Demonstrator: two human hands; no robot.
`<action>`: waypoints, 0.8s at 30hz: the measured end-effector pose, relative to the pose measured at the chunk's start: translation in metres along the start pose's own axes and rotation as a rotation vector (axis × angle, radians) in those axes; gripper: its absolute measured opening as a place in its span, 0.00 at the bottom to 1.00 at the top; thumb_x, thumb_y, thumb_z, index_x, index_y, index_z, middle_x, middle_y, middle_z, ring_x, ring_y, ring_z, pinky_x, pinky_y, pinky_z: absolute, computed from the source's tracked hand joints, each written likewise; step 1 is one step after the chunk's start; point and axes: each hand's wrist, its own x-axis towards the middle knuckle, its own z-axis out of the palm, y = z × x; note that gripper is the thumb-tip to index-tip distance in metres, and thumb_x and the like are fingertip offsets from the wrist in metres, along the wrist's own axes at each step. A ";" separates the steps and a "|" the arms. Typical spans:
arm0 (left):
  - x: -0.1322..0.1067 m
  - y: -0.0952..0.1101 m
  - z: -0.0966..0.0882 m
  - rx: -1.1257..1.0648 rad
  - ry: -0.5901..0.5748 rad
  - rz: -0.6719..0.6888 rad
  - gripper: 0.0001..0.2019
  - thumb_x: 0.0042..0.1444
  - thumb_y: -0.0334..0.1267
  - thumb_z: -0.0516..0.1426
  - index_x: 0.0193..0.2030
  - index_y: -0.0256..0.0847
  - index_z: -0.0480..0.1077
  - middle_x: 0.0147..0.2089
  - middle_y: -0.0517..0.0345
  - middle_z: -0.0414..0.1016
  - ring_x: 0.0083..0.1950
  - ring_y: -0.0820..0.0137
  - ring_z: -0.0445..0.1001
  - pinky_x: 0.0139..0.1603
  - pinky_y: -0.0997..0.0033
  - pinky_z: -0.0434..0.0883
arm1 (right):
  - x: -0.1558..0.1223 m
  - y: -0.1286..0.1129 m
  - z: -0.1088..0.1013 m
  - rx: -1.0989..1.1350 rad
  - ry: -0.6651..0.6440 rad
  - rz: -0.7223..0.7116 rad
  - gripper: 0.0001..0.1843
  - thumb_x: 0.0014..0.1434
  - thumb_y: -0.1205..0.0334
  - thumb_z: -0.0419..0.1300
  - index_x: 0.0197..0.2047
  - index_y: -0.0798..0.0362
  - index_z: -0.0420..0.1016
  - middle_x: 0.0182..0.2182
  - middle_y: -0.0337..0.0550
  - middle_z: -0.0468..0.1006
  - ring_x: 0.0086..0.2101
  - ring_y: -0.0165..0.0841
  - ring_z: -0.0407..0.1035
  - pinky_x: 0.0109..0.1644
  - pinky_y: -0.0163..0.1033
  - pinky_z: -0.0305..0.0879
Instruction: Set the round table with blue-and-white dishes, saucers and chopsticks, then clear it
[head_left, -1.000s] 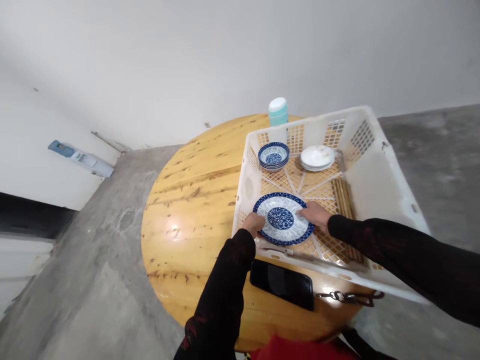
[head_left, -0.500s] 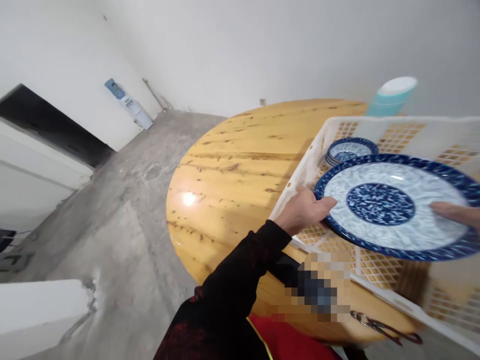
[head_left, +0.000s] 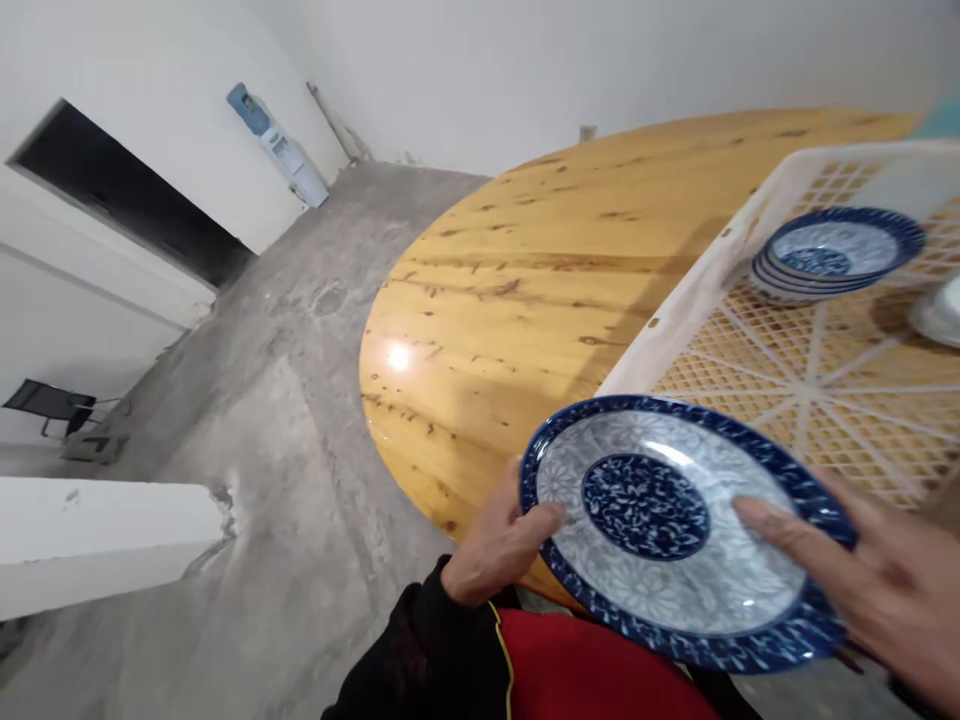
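A large blue-and-white patterned plate (head_left: 645, 590) is held between my two hands, low in the view near my body. At its left rim my left hand (head_left: 499, 540) grips it, thumb on top and the fingers hidden beneath. Around the right side of the plate my right hand (head_left: 877, 570) is closed, its thumb lying over the upper face. Beyond the plate stands a white plastic basket (head_left: 694, 265) with a lattice floor. Inside it, a stack of bowls (head_left: 836, 250) in the same blue-and-white pattern sits near the far left corner.
The basket rests on a glossy yellow wooden table (head_left: 480, 330) with a curved edge. A whitish object (head_left: 941, 310) is partly cut off at the right. Farther off are a water dispenser (head_left: 281, 145), a black chair (head_left: 52, 405) and a white block-like structure (head_left: 112, 535).
Both hands have drawn the plate from over the basket toward my body, down and to the left. The view has shifted, showing more of the basket floor and the stacked bowls.
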 end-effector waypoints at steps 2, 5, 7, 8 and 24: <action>-0.016 -0.024 -0.015 -0.027 0.044 -0.039 0.25 0.55 0.37 0.57 0.61 0.40 0.68 0.61 0.50 0.74 0.63 0.54 0.70 0.65 0.54 0.67 | -0.011 -0.013 0.028 0.050 -0.057 0.057 0.31 0.47 0.29 0.57 0.39 0.47 0.77 0.34 0.49 0.83 0.36 0.49 0.78 0.37 0.47 0.76; -0.038 -0.058 -0.039 -0.058 0.087 -0.066 0.26 0.53 0.35 0.56 0.60 0.38 0.68 0.60 0.50 0.74 0.62 0.54 0.69 0.65 0.55 0.66 | -0.026 -0.013 0.074 0.078 -0.143 0.161 0.35 0.46 0.30 0.56 0.44 0.50 0.78 0.35 0.51 0.84 0.41 0.52 0.78 0.41 0.48 0.77; -0.051 -0.079 -0.060 -0.039 0.115 -0.099 0.24 0.52 0.34 0.56 0.58 0.37 0.69 0.58 0.50 0.75 0.60 0.54 0.70 0.63 0.56 0.66 | -0.038 -0.007 0.106 0.104 -0.204 0.212 0.34 0.47 0.31 0.58 0.43 0.52 0.79 0.36 0.52 0.85 0.42 0.53 0.79 0.44 0.48 0.77; -0.058 -0.090 -0.072 -0.016 0.124 -0.114 0.23 0.52 0.34 0.56 0.57 0.37 0.69 0.57 0.50 0.76 0.59 0.55 0.70 0.63 0.56 0.66 | -0.044 -0.005 0.122 0.126 -0.222 0.227 0.33 0.47 0.32 0.59 0.43 0.52 0.79 0.36 0.51 0.85 0.43 0.53 0.79 0.45 0.48 0.77; -0.138 -0.154 -0.312 0.219 0.207 -0.127 0.17 0.56 0.38 0.54 0.51 0.36 0.68 0.52 0.46 0.76 0.55 0.57 0.72 0.61 0.58 0.67 | -0.107 -0.092 0.375 0.470 -0.268 0.155 0.30 0.52 0.38 0.63 0.44 0.56 0.82 0.42 0.54 0.85 0.46 0.51 0.78 0.52 0.50 0.75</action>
